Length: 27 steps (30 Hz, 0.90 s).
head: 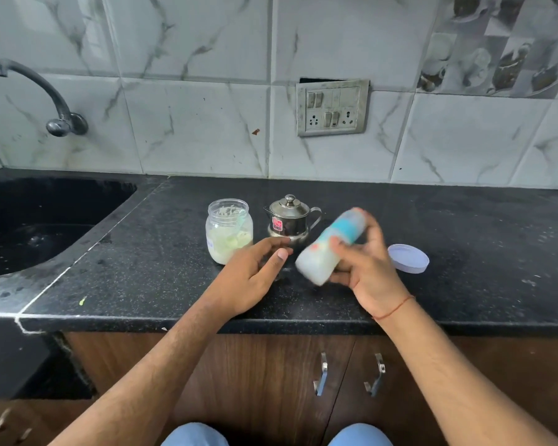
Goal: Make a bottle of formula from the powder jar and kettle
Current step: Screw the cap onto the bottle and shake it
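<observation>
Here, right hand [364, 262] gripping a tilted, blurred bottle [331, 246] above the black counter [142, 252], left hand [255, 268] loosely open beside the lidless powder jar [228, 230], steel kettle [289, 220] with red sticker, writing unreadable, lid [408, 258] lying right.

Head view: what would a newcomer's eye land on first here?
The blurred bottle, tilted and milky white at its base, gripped in the right hand above the black counter. Behind the left hand stand an open jar of pale powder and a small steel kettle. The jar's lid lies to the right of the bottle.
</observation>
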Each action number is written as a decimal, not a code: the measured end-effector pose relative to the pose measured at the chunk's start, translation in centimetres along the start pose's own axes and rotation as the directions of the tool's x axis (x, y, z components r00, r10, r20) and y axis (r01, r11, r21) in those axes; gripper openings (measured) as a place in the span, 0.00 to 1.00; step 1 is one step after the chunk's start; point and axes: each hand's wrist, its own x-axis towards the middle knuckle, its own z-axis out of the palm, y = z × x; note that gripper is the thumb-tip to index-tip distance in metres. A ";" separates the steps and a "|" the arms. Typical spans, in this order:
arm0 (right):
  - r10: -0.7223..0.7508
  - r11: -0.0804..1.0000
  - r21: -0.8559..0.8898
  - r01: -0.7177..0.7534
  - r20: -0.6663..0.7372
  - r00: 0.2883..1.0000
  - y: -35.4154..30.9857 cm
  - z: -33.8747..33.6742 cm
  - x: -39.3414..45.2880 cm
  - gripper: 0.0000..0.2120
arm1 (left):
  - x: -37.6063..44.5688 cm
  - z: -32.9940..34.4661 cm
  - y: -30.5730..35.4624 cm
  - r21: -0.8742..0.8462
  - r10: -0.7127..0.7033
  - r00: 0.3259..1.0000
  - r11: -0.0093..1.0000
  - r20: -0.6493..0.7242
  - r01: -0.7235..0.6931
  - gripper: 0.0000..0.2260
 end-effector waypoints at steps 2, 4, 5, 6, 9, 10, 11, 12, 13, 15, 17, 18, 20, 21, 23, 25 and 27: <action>-0.019 0.998 -0.054 0.021 0.045 0.999 0.3 0.0 0.0 0.31 | 0.1 0.1 0.0 0.019 0.020 1.000 1.000 0.002 -0.020 0.22; -0.055 0.989 0.131 0.069 -0.111 0.992 0.0 -0.5 0.6 0.29 | 0.1 0.2 0.1 0.011 0.015 1.000 1.000 -0.007 -0.015 0.19; -0.040 0.987 0.150 0.060 -0.129 0.991 -0.2 -0.5 0.7 0.29 | 0.0 0.1 0.0 0.005 0.009 1.000 1.000 -0.009 -0.009 0.18; -0.029 0.996 0.077 0.035 -0.081 0.996 -0.3 -0.2 0.5 0.30 | -0.1 0.0 0.0 0.003 0.007 1.000 1.000 -0.006 -0.007 0.19; -0.028 0.998 -0.057 0.030 0.025 0.999 0.4 0.0 0.2 0.32 | 0.0 0.1 -0.1 0.020 0.018 1.000 1.000 -0.014 -0.017 0.21; -0.056 0.997 0.046 0.059 -0.066 0.996 0.4 -0.2 0.3 0.31 | 0.1 0.1 -0.1 0.009 0.008 1.000 1.000 -0.019 -0.007 0.19; -0.060 0.987 0.143 0.078 -0.129 0.990 0.3 -0.6 0.6 0.30 | 0.0 0.1 0.0 -0.002 -0.002 1.000 1.000 -0.027 0.002 0.17; -0.042 0.983 0.171 0.067 -0.146 0.988 0.1 -0.7 0.7 0.30 | 0.0 0.1 0.0 -0.009 -0.007 0.999 1.000 -0.034 0.007 0.16; -0.029 0.993 0.110 0.039 -0.095 0.995 0.0 -0.4 0.4 0.30 | -0.1 0.1 -0.1 -0.005 -0.006 1.000 1.000 -0.027 0.006 0.17; -0.005 0.999 -0.044 0.006 0.027 1.000 0.3 -0.1 0.0 0.32 | 0.1 0.1 -0.3 0.014 0.008 1.000 1.000 -0.014 -0.008 0.18; -0.039 0.995 0.088 0.048 -0.098 0.994 0.4 -0.5 0.5 0.30 | 0.1 0.0 -0.2 0.009 0.004 1.000 1.000 -0.017 -0.004 0.17; -0.038 0.980 0.189 0.068 -0.157 0.987 0.2 -0.7 0.8 0.29 | 0.1 0.0 -0.1 0.004 0.000 1.000 1.000 -0.021 0.000 0.16; -0.006 0.988 0.153 0.021 -0.102 0.995 -0.1 -0.6 0.6 0.29 | -0.1 0.1 -0.1 0.005 0.008 1.000 1.000 -0.017 -0.008 0.17; 0.016 0.998 0.058 -0.014 -0.023 1.000 0.0 -0.4 0.3 0.31 | -0.1 0.1 0.0 0.008 0.013 1.000 1.000 -0.008 -0.013 0.18; -0.005 1.000 0.027 0.005 -0.014 1.000 0.4 -0.5 0.4 0.32 | 0.0 0.1 0.0 0.013 0.009 1.000 1.000 -0.004 -0.009 0.18; -0.035 0.977 0.204 0.066 -0.152 0.988 0.2 -1.0 0.8 0.28 | 0.1 0.1 0.1 0.008 -0.001 1.000 1.000 -0.011 0.001 0.16; -0.009 0.991 0.129 0.021 -0.092 0.996 -0.1 -0.7 0.6 0.28 | 0.0 0.1 0.2 0.010 -0.002 1.000 1.000 -0.007 0.002 0.16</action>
